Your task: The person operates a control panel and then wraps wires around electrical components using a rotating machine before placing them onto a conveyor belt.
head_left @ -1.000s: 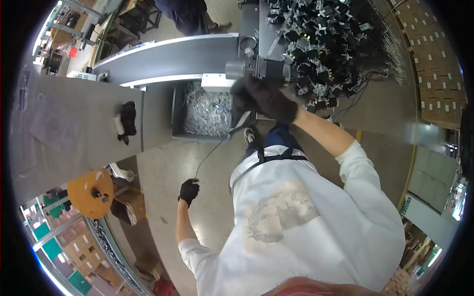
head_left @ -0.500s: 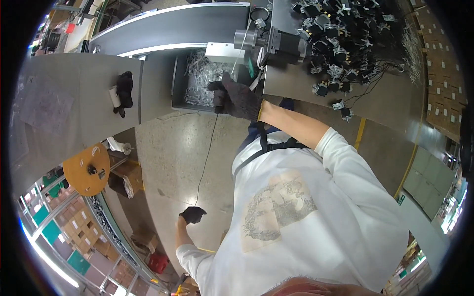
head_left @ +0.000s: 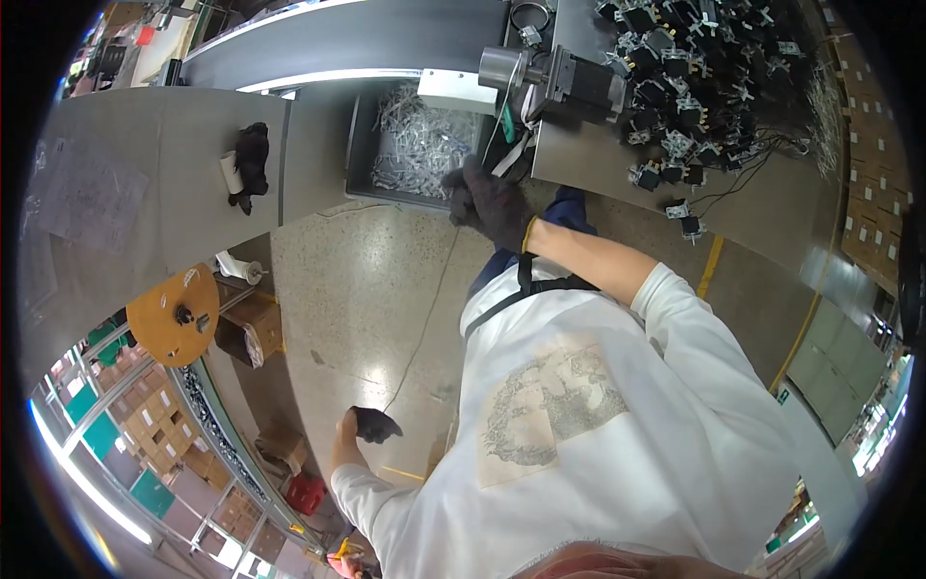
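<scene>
A thin dark cable (head_left: pixel 427 322) runs nearly taut between my two dark-gloved hands, above the floor. My left hand (head_left: pixel 374 425), far out to the left, is closed on its lower end. The upper end goes into my right hand (head_left: pixel 490 205), whose fingers are curled round it at the near right corner of a grey bin (head_left: pixel 363 145). Whatever end piece lies inside either fist is hidden. Clear, shredded-looking plastic scraps (head_left: pixel 424 145) fill the bin.
Behind the bin runs a conveyor belt (head_left: pixel 347 48), with a motor (head_left: pixel 584 85) at its right end. Many small black parts with metal brackets (head_left: pixel 675 106) cover the right table. A dark glove and white roll (head_left: pixel 231 174) lie on the left table; an orange reel (head_left: pixel 174 315) stands below it.
My right hand has drawn back from over the bin toward my body, and its fingers look more curled. My left hand stays low and left, with the cable still stretched between them.
</scene>
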